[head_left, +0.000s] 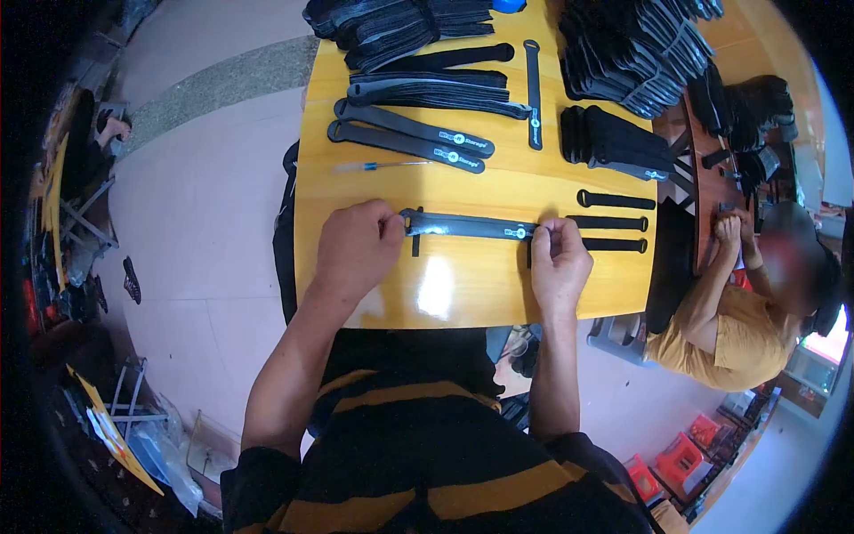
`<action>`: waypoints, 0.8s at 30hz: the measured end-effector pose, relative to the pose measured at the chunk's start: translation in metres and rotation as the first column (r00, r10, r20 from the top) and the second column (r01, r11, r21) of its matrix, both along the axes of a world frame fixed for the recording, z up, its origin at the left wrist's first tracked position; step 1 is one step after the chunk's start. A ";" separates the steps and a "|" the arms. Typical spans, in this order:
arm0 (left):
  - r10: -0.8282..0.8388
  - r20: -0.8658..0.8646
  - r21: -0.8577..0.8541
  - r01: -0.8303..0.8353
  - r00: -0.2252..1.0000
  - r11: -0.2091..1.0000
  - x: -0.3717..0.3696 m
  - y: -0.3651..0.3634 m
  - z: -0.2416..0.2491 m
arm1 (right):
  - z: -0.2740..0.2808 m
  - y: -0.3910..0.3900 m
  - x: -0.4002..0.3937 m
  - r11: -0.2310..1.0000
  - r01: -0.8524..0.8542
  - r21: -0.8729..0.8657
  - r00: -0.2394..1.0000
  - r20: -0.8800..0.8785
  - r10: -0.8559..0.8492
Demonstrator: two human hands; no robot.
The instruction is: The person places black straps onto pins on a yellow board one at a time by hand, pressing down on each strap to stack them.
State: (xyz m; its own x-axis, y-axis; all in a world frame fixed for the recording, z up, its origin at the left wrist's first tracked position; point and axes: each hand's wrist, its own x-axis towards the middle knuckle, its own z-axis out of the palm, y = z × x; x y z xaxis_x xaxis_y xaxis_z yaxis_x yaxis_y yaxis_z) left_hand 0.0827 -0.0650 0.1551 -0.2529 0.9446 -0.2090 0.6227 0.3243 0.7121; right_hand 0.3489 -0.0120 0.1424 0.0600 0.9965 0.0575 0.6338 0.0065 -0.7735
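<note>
A dark grey hook-and-loop strap [467, 226] with white print and a loop at its left end stretches sideways between my hands, close to the yellow table. My left hand [358, 247] is closed, its fingers pinching the strap's looped end. The other end is pinched between thumb and fingers of my right hand [562, 262]. Under the left end a short black strap [416, 246] lies crosswise. Just right of my right hand are several short black straps, among them an upper one [616, 200]. Two printed grey straps [418, 151] lie beyond my hands.
Bundles of straps [400, 31] and a bigger stack [623, 58] fill the table's [463, 289] far side. A pen-like tool [378, 165] lies left of centre. One printed strap [534, 93] points away from me. A co-worker [738, 329] sits at right by another table.
</note>
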 end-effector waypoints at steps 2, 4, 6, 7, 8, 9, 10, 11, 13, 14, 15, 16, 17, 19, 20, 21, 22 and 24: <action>-0.007 -0.010 -0.024 0.006 1.000 1.000 0.001 0.000 0.004 | 0.000 0.001 0.001 1.000 -0.006 0.007 1.000 0.024 0.005; -0.003 -0.009 -0.031 0.002 1.000 1.000 0.002 0.000 0.006 | 0.000 0.000 0.000 1.000 -0.010 0.010 0.999 0.046 0.010; 0.001 -0.008 -0.037 -0.002 1.000 0.999 0.002 -0.001 0.005 | 0.003 0.000 -0.002 1.000 -0.004 0.013 0.998 0.056 0.003; -0.006 -0.021 -0.011 0.006 1.000 1.000 0.001 -0.001 0.002 | 0.003 0.000 -0.002 1.000 -0.004 0.014 0.998 0.055 0.004; -0.013 -0.033 0.016 0.014 0.999 1.000 0.001 -0.001 0.001 | 0.003 0.000 -0.001 1.000 -0.005 0.004 0.998 0.060 0.004; -0.012 -0.034 0.019 0.013 0.999 1.000 0.001 0.000 0.003 | 0.003 0.000 -0.001 1.000 -0.005 -0.005 0.998 0.065 0.005; -0.015 -0.034 -0.003 0.015 0.999 1.000 0.001 0.000 0.005 | 0.003 0.001 -0.001 1.000 -0.005 -0.003 0.998 0.064 0.006; -0.019 -0.035 -0.024 0.018 0.999 1.000 0.001 0.000 0.006 | 0.003 0.001 -0.001 1.000 -0.010 0.003 0.998 0.066 0.010; -0.004 -0.014 -0.006 0.004 1.000 1.000 0.001 -0.001 0.001 | 0.004 0.000 -0.001 1.000 -0.014 0.010 0.998 0.067 0.013; 0.010 0.005 0.010 -0.010 1.000 1.000 0.001 -0.002 -0.002 | 0.005 0.000 -0.001 1.000 -0.008 0.016 0.998 0.068 0.007; 0.009 -0.002 0.013 -0.009 1.000 1.000 0.002 -0.003 -0.005 | 0.005 0.000 -0.003 1.000 -0.002 0.023 0.998 0.066 0.000; 0.008 -0.014 0.050 -0.007 1.000 0.999 0.002 -0.004 -0.008 | 0.005 0.000 -0.004 1.000 -0.001 0.026 0.999 0.054 0.000; 0.009 -0.029 0.087 -0.006 1.000 0.996 0.002 -0.004 -0.009 | 0.004 0.001 -0.003 1.000 0.001 0.031 0.997 0.076 -0.004; 0.006 -0.054 0.080 -0.002 0.999 0.997 0.002 -0.004 -0.006 | 0.003 0.001 -0.002 0.999 0.000 0.042 0.996 0.085 -0.004; 0.001 -0.061 0.069 0.003 0.998 0.998 0.002 -0.004 -0.005 | 0.001 0.002 -0.001 0.999 -0.009 0.040 0.993 0.115 0.005; 0.005 -0.068 0.077 0.000 0.998 0.997 0.001 -0.003 -0.006 | 0.000 0.002 0.000 0.999 -0.019 0.039 0.989 0.148 0.013; -0.007 -0.077 0.062 0.012 0.997 0.998 0.000 -0.003 -0.008 | 0.001 0.002 -0.001 0.999 -0.015 0.042 0.988 0.157 0.008; -0.016 -0.089 0.053 0.020 0.996 0.998 0.002 -0.002 -0.005 | 0.002 0.001 -0.001 0.998 -0.023 0.065 0.990 0.142 0.013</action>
